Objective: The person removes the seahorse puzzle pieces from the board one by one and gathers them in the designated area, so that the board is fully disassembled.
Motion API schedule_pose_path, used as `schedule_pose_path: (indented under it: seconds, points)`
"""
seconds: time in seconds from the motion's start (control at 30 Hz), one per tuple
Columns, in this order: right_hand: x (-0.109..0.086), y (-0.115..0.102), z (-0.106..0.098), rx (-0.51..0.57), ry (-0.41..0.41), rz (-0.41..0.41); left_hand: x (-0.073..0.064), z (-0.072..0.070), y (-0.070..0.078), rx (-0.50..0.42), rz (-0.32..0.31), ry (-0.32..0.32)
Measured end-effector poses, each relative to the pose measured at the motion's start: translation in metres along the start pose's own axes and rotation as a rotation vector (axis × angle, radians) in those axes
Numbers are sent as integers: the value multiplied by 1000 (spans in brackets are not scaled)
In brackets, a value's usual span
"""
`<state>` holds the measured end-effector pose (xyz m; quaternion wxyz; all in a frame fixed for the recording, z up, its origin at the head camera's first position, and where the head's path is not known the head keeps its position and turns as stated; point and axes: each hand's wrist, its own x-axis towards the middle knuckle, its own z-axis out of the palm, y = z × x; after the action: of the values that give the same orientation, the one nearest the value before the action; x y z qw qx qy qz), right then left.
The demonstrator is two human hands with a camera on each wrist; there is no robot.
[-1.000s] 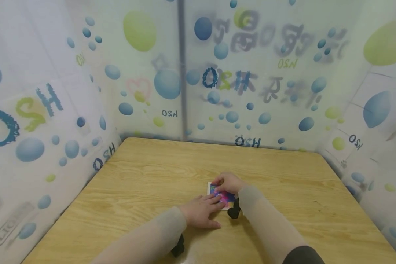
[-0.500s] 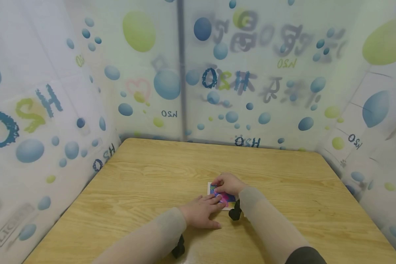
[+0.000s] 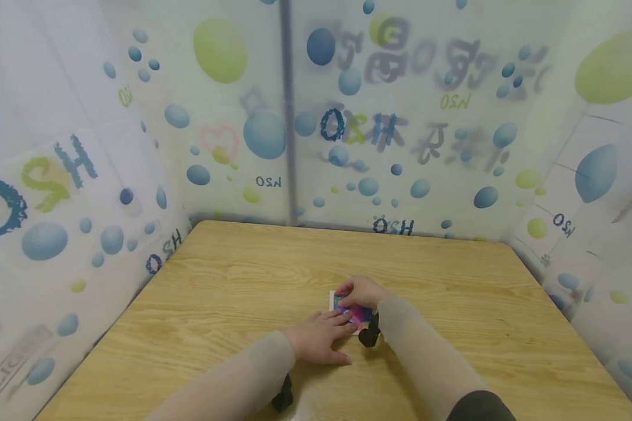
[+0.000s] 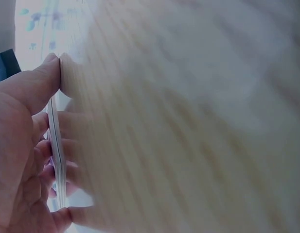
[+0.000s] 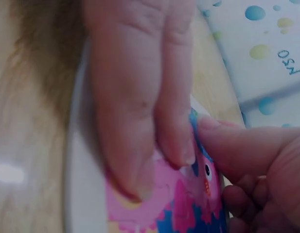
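A small jigsaw puzzle (image 3: 362, 314) in a white frame lies on the table, its picture pink and blue with a cartoon eye. My left hand (image 3: 320, 339) rests palm down at its near left, fingers straight across the pieces and thumb on the tabletop. In the left wrist view, the board's thin edge (image 4: 56, 141) stands between that thumb and the fingers. At the puzzle's far left part, my right hand (image 3: 363, 292) has thumb and forefinger bent together; in the right wrist view they pinch at a blue-green puzzle piece (image 5: 202, 141), partly hidden by the thumb.
The wooden table (image 3: 232, 275) extends around the puzzle on every side. Patterned curtain walls (image 3: 232, 146) with blue and green spots enclose its back and sides. A black wrist device (image 3: 368, 333) sits under the right wrist, close to the puzzle's near right corner.
Both hands stay almost in place over the puzzle. The right wrist has tipped very slightly, and the whole head view has shifted a little.
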<state>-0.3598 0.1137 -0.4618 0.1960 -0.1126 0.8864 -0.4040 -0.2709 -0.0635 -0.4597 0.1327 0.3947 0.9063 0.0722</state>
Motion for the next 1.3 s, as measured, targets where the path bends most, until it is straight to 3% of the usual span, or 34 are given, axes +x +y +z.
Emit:
schedule_pose_path:
  seconds: [0.17,0.5,1.07,1.3]
  points:
    - [1,0,-2,81,-14,46,0,-1,0,-8,3,0]
    - [-7,3,4,118,51,60,-1,1,-2,-8,10,6]
    - [-1,-2,6,118,45,57,1,0,-1,-6,8,14]
    - [0,-5,6,59,57,71,2,1,-1,-18,5,14]
